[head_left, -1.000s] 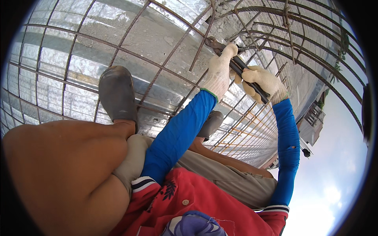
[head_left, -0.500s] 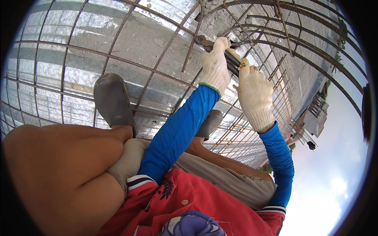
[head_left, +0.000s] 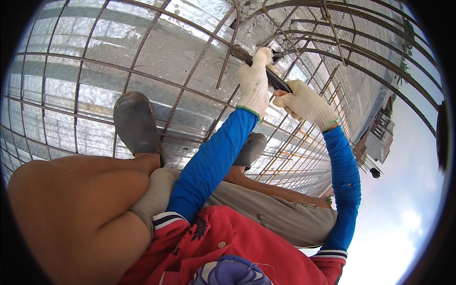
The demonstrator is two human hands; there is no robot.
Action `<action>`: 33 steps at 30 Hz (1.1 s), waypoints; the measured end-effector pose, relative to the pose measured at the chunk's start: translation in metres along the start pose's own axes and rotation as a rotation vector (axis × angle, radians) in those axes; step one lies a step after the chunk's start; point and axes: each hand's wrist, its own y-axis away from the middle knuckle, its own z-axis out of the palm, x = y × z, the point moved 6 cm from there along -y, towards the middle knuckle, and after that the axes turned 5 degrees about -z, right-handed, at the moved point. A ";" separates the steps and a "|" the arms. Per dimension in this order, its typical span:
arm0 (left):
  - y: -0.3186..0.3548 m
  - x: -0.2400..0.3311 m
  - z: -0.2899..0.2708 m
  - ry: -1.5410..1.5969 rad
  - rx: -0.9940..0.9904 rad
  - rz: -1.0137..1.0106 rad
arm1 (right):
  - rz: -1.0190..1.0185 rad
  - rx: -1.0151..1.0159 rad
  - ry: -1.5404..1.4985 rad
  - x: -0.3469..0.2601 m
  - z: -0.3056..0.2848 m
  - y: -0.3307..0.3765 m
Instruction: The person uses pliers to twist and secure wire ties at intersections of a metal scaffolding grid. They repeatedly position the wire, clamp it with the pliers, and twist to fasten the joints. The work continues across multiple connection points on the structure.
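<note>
Your left hand (head_left: 255,78), in a cream knitted glove, wraps around a long tool with black handles and a rusty brown metal head (head_left: 278,81). The tool slants down to the right, and its head pokes out past your left hand, right by a thin brown bent bar (head_left: 224,66). Your right hand (head_left: 306,102), in a matching glove, has curled fingers at the low end of the tool; you cannot tell from here if they grip it. Rusty crossed metal bars (head_left: 183,87) spread over shiny silver wavy sheets (head_left: 71,35) near your dark grey rubber shoe (head_left: 135,118). Big curved ribbed bars (head_left: 345,61) bend above your right hand.
</note>
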 end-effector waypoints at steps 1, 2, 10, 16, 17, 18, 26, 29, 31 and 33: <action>0.000 0.001 -0.001 -0.006 0.014 0.017 | -0.015 -0.017 -0.017 -0.003 0.002 0.000; -0.001 0.001 0.000 0.005 -0.012 0.021 | -0.001 -0.021 -0.028 -0.003 0.001 0.001; 0.002 -0.006 0.002 0.093 -0.097 0.005 | -0.321 0.241 0.751 -0.014 -0.021 -0.001; 0.011 -0.026 -0.007 0.044 -0.093 -0.089 | -0.323 0.514 1.179 -0.025 -0.010 0.026; 0.013 -0.031 -0.004 0.049 -0.105 -0.083 | -0.292 0.492 1.152 -0.017 -0.015 0.029; 0.014 -0.034 -0.001 0.053 -0.116 -0.078 | -0.261 0.471 1.125 -0.009 -0.020 0.031; 0.039 -0.020 -0.006 0.143 0.035 0.086 | -0.139 0.449 0.569 -0.011 -0.045 0.068; 0.026 -0.027 -0.025 0.069 0.050 0.123 | -0.043 0.362 0.256 -0.005 -0.060 0.078; 0.019 -0.027 -0.030 0.029 0.101 0.180 | -0.026 0.334 0.071 -0.016 -0.062 0.096; 0.045 -0.008 -0.022 -0.282 0.324 0.355 | -0.067 0.297 -0.004 -0.019 -0.065 0.117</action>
